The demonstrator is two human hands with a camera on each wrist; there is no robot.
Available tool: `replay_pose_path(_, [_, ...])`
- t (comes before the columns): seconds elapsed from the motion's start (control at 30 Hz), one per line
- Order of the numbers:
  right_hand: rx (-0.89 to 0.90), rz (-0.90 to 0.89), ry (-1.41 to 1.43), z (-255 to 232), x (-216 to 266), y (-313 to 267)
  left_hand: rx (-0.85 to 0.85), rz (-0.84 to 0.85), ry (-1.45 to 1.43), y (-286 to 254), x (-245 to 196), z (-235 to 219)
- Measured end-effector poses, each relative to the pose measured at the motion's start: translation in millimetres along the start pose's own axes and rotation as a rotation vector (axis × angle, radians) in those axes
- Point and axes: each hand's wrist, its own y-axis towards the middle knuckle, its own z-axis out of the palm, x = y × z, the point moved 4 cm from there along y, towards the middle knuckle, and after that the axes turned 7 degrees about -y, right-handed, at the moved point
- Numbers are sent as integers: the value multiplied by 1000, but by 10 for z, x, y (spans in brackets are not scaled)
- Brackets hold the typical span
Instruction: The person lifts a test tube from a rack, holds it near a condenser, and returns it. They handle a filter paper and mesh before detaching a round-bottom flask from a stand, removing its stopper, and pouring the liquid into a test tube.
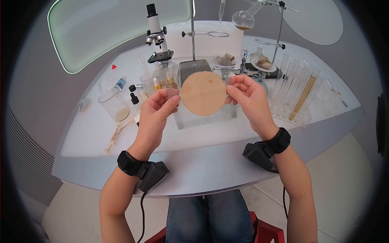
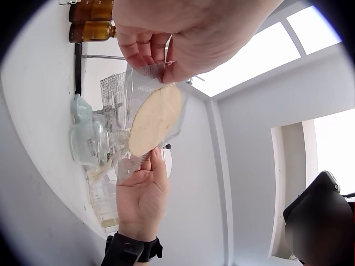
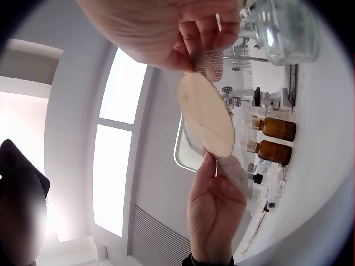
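A wire gauze with a round beige centre [image 1: 204,94] is held up over the white table, its disc facing the head camera. My left hand [image 1: 156,113] pinches its mesh at the left side between thumb and fingers. At the opposite side, my right hand [image 1: 252,101] pinches the mesh the same way. Both wrist views show the beige disc [image 2: 157,119] edge-tilted between the two hands, with fine mesh [image 3: 211,65] around it under the fingertips. Behind the gauze, in the head view, part of a dark mesh block [image 1: 194,68] is covered.
A microscope [image 1: 160,44], dropper bottles [image 1: 157,84] and a glass beaker [image 1: 114,106] stand to the left. Test tubes [image 1: 300,95] fill a rack at right. Dishes of stones [image 1: 264,64] and a ring stand [image 1: 193,32] are behind, with a round flask [image 1: 243,20] above.
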Motion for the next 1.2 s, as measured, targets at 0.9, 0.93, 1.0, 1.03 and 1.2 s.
replay_pose_path(0.9, [1,-8,-17,11,-11,-13,32,454,602,-28,-182,64])
replay_pose_path(0.93, [7,-4,-16,8,-13,-12,33,460,593,-26,-181,64])
replay_pose_path(1.0, [10,-6,-15,5,-11,-12,36,455,594,-26,-183,70])
replay_pose_path(1.03, [14,-8,-13,6,-10,-12,39,451,594,-27,-182,73])
replay_pose_path(1.2, [30,-7,37,8,-24,-4,47,131,194,-17,-34,52])
